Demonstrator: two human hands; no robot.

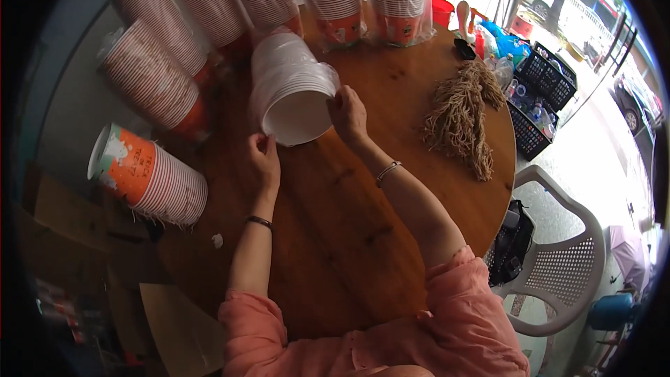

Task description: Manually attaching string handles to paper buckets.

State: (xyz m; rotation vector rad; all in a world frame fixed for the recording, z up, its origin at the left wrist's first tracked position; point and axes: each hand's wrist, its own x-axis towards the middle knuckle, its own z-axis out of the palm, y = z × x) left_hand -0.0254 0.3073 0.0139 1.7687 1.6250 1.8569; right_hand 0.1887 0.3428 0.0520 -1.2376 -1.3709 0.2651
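Note:
A stack of white paper tubs (299, 117) lies on its side on the round wooden table, its open mouth turned toward me. A clear plastic bag (283, 56) covers the stack and bunches around the rims. On the right side of the mouth, my right hand (349, 114) is closed, pinching the bag's edge against the rim. My left hand (265, 160) is closed at the lower left of the mouth, fingertips pinched on the bag's edge there. The thin film between the fingers is hard to see.
Several bagged stacks of orange-printed tubs (328, 0) line the table's far and left edges. An unbagged stack (150, 174) leans at the left. A bundle of tan strings (464, 115) lies at the right. Beyond stand black crates (541, 98) with bottles and a plastic chair (558, 258).

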